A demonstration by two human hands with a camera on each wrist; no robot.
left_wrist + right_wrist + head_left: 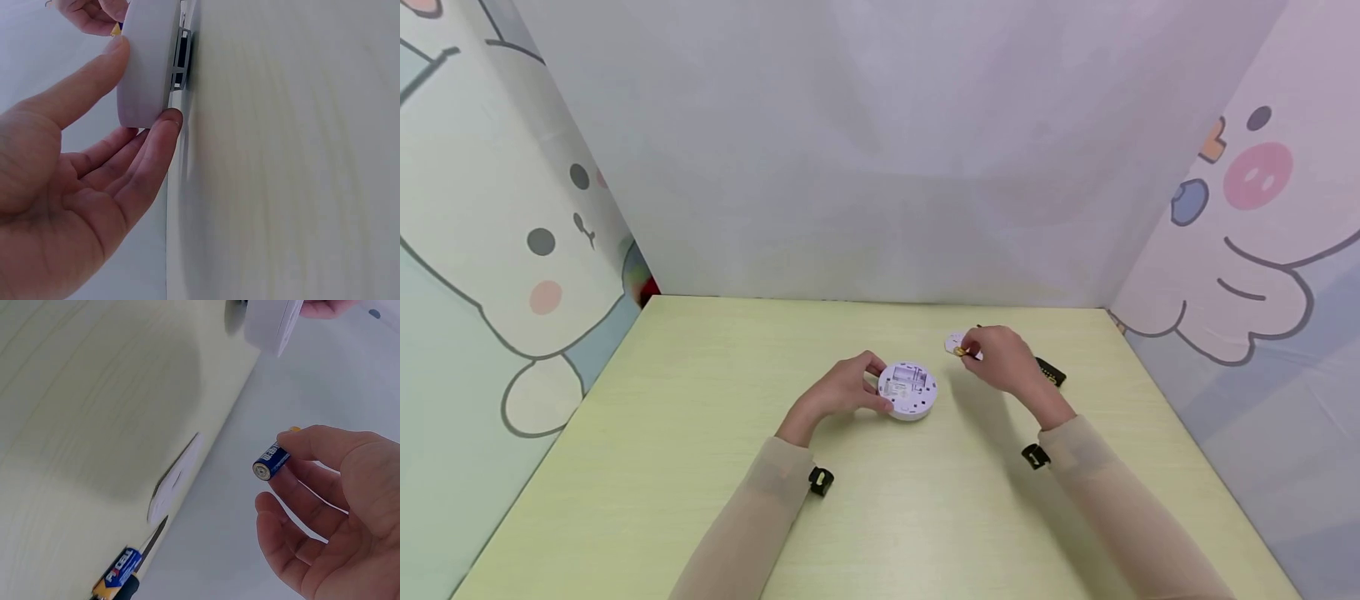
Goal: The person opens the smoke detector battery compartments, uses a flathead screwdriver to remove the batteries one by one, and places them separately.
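Observation:
My left hand [842, 387] grips a round white smoke detector [917, 408] by its left side, thumb on one face and fingers beneath. Its back faces up, showing an uncovered battery bay [910, 379]. In the left wrist view the detector [147, 69] has a grey vented part [181, 59] facing the tabletop, close over it. To the right of the detector, my right hand [1000, 358] pinches a blue and gold battery [272, 461] between thumb and fingertips, above the table. A thin white plate [175, 478] lies beneath that hand.
Another blue and gold battery [120, 572] lies on the table beside a pointed metal shaft [152, 542], probably a screwdriver's. A black item with yellow marks [1051, 372] shows past my right wrist. White curtain [880, 167] and cartoon-printed sheets [1255, 250] border the pale table [700, 350].

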